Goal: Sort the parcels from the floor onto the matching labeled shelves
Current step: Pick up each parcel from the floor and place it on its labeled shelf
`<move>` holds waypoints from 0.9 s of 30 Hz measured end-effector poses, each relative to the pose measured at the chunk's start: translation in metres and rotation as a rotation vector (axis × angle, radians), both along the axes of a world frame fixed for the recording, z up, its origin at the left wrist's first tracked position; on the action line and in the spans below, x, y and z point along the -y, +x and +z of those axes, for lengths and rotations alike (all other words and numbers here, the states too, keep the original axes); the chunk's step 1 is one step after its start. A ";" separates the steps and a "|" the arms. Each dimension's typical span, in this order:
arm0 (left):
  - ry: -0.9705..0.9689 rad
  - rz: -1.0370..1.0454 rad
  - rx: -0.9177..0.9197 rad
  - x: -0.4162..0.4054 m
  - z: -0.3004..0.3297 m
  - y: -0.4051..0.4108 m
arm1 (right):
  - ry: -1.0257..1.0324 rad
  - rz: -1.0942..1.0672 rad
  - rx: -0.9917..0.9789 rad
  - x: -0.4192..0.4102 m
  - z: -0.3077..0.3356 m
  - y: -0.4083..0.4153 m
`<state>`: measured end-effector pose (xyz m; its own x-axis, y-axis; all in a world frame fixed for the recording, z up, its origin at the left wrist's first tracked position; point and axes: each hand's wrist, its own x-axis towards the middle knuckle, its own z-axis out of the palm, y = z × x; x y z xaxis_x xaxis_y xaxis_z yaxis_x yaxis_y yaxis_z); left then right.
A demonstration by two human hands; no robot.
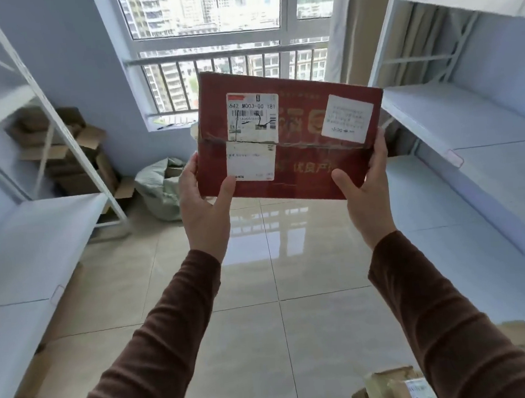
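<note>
A flat red cardboard parcel (301, 151) is held up in front of me, its face towards the camera. It carries a white shipping label reading 642 M003-00 181 at upper left and a smaller white sticker at upper right. My left hand (203, 203) grips its lower left edge with the thumb on the front. My right hand (367, 187) grips the lower right edge the same way. White metal shelves (455, 114) stand on the right and more white shelves (38, 235) on the left.
Brown cardboard boxes (72, 157) are piled in the far left corner behind the left rack, beside a grey plastic bag (160, 188). More parcels (392, 386) lie on the tiled floor at lower right. A barred window is straight ahead. Boxes sit on the top right shelf.
</note>
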<state>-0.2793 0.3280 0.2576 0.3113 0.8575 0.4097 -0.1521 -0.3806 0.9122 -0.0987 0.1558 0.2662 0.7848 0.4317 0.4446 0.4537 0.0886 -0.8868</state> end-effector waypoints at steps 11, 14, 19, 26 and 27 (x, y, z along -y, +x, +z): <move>-0.008 0.153 0.009 -0.085 0.014 0.026 | 0.038 0.148 0.043 -0.116 0.014 0.047; 0.003 0.183 -0.007 -0.114 0.014 0.045 | 0.045 0.182 0.046 -0.148 0.014 0.070; 0.003 0.177 -0.028 -0.148 0.018 0.087 | 0.055 0.197 0.034 -0.182 0.016 0.115; -0.004 0.002 -0.090 -0.200 0.005 0.180 | 0.039 0.038 -0.014 -0.207 0.002 0.187; -0.006 -0.034 -0.101 -0.207 0.001 0.196 | 0.040 0.005 -0.029 -0.207 0.000 0.198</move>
